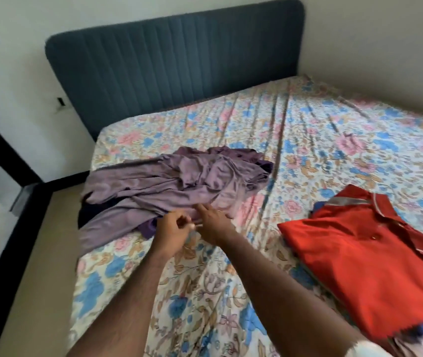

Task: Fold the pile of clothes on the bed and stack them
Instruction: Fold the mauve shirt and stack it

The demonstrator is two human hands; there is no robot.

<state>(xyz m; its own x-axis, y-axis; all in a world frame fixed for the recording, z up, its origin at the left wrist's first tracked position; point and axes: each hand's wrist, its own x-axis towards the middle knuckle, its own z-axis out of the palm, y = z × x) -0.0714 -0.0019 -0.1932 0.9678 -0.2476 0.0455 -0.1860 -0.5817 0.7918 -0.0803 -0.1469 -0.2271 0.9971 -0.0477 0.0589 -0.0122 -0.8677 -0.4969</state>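
At the near edge of the unfolded pile, both hands meet, the folding part done.
Left hand (171, 231) pinches and right hand (211, 222) rests on the mauve garment (169, 184) heaped on the bed (308, 130); a folded red shirt (354, 258) tops the stack alongside.

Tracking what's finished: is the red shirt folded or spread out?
Folded. The red shirt lies as a flat, compact rectangle with its collar on top, apart from the crumpled purple pile.
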